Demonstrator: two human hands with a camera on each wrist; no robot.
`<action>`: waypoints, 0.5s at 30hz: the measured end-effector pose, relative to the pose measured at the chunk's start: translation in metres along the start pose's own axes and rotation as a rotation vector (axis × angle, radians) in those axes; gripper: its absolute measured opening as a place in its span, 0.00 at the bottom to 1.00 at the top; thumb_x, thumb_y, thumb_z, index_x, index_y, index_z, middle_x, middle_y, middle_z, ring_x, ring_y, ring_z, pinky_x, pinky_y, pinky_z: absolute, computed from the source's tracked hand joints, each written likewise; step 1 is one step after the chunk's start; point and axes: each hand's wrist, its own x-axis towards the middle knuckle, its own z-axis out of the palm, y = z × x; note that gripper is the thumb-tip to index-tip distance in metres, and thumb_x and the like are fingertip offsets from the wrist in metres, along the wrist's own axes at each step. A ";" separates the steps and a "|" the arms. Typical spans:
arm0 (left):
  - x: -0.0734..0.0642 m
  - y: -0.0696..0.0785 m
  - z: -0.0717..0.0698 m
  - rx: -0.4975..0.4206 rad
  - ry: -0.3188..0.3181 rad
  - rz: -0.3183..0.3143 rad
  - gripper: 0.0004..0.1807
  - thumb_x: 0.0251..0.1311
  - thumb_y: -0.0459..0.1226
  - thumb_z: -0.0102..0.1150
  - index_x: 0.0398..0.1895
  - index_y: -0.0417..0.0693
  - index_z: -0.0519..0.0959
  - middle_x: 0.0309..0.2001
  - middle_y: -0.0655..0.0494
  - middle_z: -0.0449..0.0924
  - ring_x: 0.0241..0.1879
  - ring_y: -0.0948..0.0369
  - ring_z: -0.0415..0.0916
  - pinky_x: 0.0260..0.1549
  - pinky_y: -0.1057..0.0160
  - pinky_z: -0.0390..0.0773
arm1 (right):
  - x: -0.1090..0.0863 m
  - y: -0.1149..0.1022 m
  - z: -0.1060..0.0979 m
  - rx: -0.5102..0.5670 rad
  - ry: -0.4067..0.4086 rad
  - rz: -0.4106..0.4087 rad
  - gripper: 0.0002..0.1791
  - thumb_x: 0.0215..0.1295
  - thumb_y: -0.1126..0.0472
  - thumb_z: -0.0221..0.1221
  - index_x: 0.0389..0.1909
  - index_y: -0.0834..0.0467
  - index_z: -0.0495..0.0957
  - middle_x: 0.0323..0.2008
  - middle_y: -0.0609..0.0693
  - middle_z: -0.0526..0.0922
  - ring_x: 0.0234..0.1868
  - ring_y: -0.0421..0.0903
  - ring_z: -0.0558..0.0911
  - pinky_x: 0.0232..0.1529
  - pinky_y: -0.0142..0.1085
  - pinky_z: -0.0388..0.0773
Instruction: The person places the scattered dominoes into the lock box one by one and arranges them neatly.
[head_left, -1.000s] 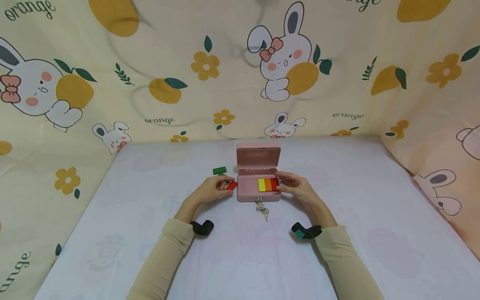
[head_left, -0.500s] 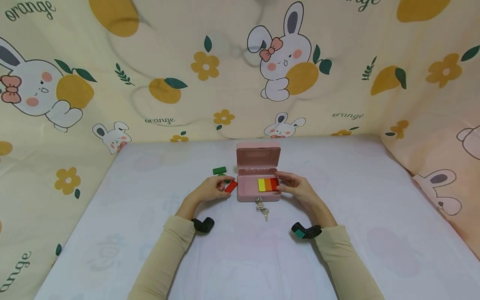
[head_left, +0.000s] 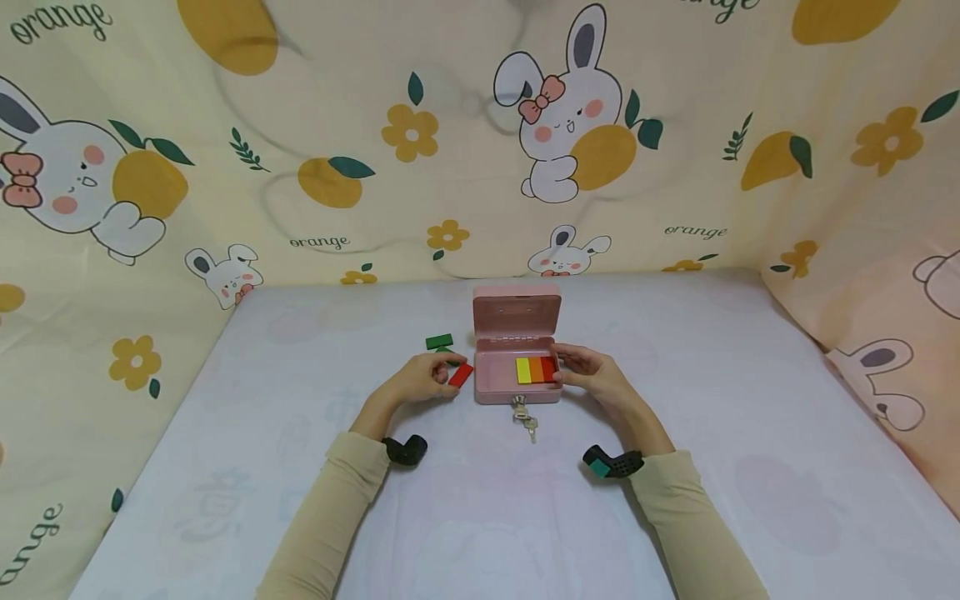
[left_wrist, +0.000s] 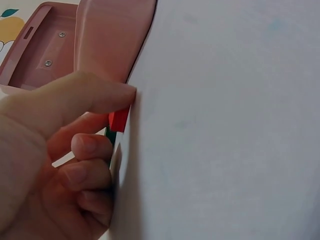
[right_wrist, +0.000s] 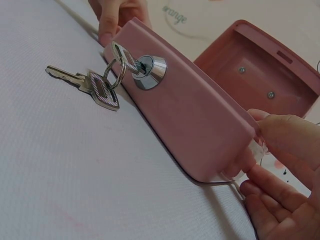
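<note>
A pink metal cash box stands with its lid raised. Inside it, on the right, lie yellow, orange and red blocks side by side. My left hand, just left of the box, pinches another red block between thumb and forefinger, low over the table. My right hand holds the box's right wall; in the right wrist view its thumb is on the rim and the other fingers lie along the outer side.
A green block lies beyond my left hand, with another green piece partly hidden by that hand. Keys hang from the lock on the box's front, one in the lock. A patterned cloth rises behind the table.
The left hand has shifted slightly left with the red block, turning it a little more upright. The right hand and the box have stayed in place.
</note>
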 end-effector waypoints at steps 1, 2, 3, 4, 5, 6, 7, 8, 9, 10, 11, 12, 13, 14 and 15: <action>-0.001 -0.001 0.000 -0.015 0.004 0.009 0.26 0.53 0.35 0.67 0.57 0.43 0.76 0.24 0.60 0.63 0.28 0.65 0.62 0.33 0.68 0.62 | 0.000 0.000 0.000 0.005 -0.001 -0.002 0.32 0.63 0.64 0.62 0.67 0.65 0.65 0.70 0.63 0.64 0.73 0.59 0.62 0.69 0.40 0.59; -0.001 -0.001 0.000 -0.026 0.008 0.021 0.26 0.52 0.36 0.68 0.56 0.42 0.76 0.23 0.60 0.62 0.28 0.65 0.61 0.33 0.68 0.63 | 0.000 0.000 0.000 0.010 -0.002 -0.003 0.32 0.62 0.64 0.62 0.67 0.65 0.65 0.70 0.63 0.64 0.73 0.59 0.62 0.69 0.37 0.61; -0.002 -0.001 -0.001 -0.036 0.015 0.049 0.25 0.51 0.37 0.70 0.54 0.42 0.77 0.23 0.61 0.62 0.27 0.66 0.61 0.32 0.68 0.63 | 0.000 0.000 0.000 0.016 -0.003 -0.005 0.32 0.62 0.64 0.62 0.67 0.65 0.65 0.70 0.63 0.64 0.73 0.58 0.62 0.68 0.34 0.62; -0.003 -0.001 -0.001 -0.048 0.018 0.059 0.25 0.50 0.38 0.71 0.52 0.42 0.77 0.22 0.62 0.62 0.26 0.66 0.61 0.32 0.68 0.63 | -0.001 0.000 0.000 0.023 -0.003 -0.006 0.32 0.62 0.65 0.62 0.67 0.65 0.65 0.70 0.63 0.64 0.73 0.58 0.62 0.68 0.31 0.63; -0.004 -0.001 -0.001 -0.058 0.020 0.068 0.25 0.49 0.40 0.72 0.51 0.41 0.77 0.22 0.62 0.62 0.26 0.67 0.61 0.32 0.68 0.63 | -0.001 0.000 0.000 0.030 -0.004 -0.007 0.33 0.62 0.65 0.62 0.67 0.65 0.65 0.70 0.63 0.64 0.73 0.58 0.62 0.67 0.29 0.64; -0.004 -0.001 0.000 -0.061 0.022 0.077 0.25 0.48 0.41 0.73 0.49 0.41 0.77 0.22 0.62 0.62 0.25 0.67 0.60 0.31 0.68 0.63 | -0.001 0.000 0.000 0.035 -0.004 -0.007 0.33 0.62 0.65 0.62 0.67 0.66 0.65 0.70 0.63 0.64 0.73 0.58 0.62 0.66 0.27 0.64; -0.004 0.000 0.000 -0.066 0.024 0.068 0.25 0.47 0.41 0.73 0.48 0.41 0.77 0.22 0.62 0.62 0.25 0.67 0.60 0.31 0.68 0.63 | -0.001 0.000 0.000 0.036 -0.003 -0.007 0.33 0.62 0.65 0.62 0.67 0.65 0.65 0.70 0.63 0.65 0.73 0.58 0.62 0.65 0.25 0.65; -0.004 0.000 0.000 -0.066 0.025 0.059 0.25 0.47 0.41 0.74 0.47 0.41 0.77 0.22 0.61 0.62 0.25 0.67 0.60 0.31 0.68 0.63 | -0.001 0.000 0.000 0.037 -0.003 -0.006 0.33 0.62 0.65 0.62 0.67 0.65 0.65 0.70 0.63 0.65 0.73 0.58 0.62 0.65 0.24 0.65; -0.004 0.001 0.001 -0.064 0.027 0.048 0.25 0.46 0.41 0.74 0.47 0.41 0.77 0.22 0.61 0.62 0.25 0.66 0.60 0.31 0.68 0.62 | -0.001 0.000 0.000 0.037 -0.003 -0.006 0.33 0.62 0.65 0.62 0.67 0.65 0.65 0.70 0.63 0.64 0.73 0.58 0.62 0.65 0.25 0.65; -0.003 0.001 0.001 -0.063 0.025 0.016 0.25 0.46 0.40 0.75 0.47 0.41 0.77 0.22 0.60 0.62 0.26 0.66 0.60 0.32 0.68 0.62 | -0.001 0.000 0.000 0.036 -0.002 -0.005 0.33 0.62 0.65 0.62 0.67 0.65 0.65 0.70 0.63 0.64 0.73 0.58 0.62 0.66 0.25 0.65; -0.003 0.001 0.002 -0.058 0.025 0.004 0.26 0.46 0.40 0.75 0.47 0.41 0.77 0.23 0.60 0.61 0.26 0.66 0.60 0.32 0.68 0.62 | -0.001 0.000 0.000 0.035 -0.001 -0.003 0.33 0.62 0.65 0.62 0.67 0.65 0.65 0.70 0.63 0.64 0.73 0.58 0.62 0.66 0.27 0.64; -0.002 0.001 0.002 -0.051 0.026 -0.007 0.26 0.46 0.39 0.75 0.48 0.41 0.76 0.22 0.60 0.61 0.26 0.65 0.60 0.32 0.68 0.62 | 0.000 0.000 0.000 0.032 -0.001 -0.003 0.33 0.62 0.65 0.62 0.67 0.65 0.65 0.70 0.63 0.64 0.73 0.58 0.62 0.67 0.29 0.64; -0.002 0.001 0.002 -0.044 0.024 -0.020 0.26 0.46 0.38 0.75 0.49 0.41 0.76 0.22 0.59 0.61 0.27 0.65 0.60 0.32 0.68 0.62 | 0.000 0.000 0.000 0.030 -0.001 -0.003 0.33 0.62 0.65 0.62 0.67 0.65 0.65 0.70 0.63 0.64 0.73 0.58 0.62 0.68 0.31 0.63; -0.002 0.001 0.002 -0.036 0.021 -0.030 0.27 0.46 0.38 0.75 0.50 0.41 0.76 0.22 0.59 0.61 0.27 0.65 0.59 0.33 0.68 0.62 | 0.000 0.000 0.000 0.028 -0.002 -0.003 0.33 0.62 0.65 0.62 0.67 0.65 0.65 0.70 0.62 0.64 0.73 0.58 0.61 0.68 0.33 0.62; -0.001 0.002 0.002 -0.031 0.016 -0.040 0.27 0.46 0.38 0.75 0.51 0.42 0.77 0.22 0.59 0.61 0.27 0.65 0.59 0.33 0.68 0.62 | 0.000 0.000 0.000 0.026 -0.003 -0.004 0.33 0.62 0.65 0.62 0.67 0.65 0.65 0.70 0.63 0.64 0.73 0.58 0.61 0.68 0.34 0.61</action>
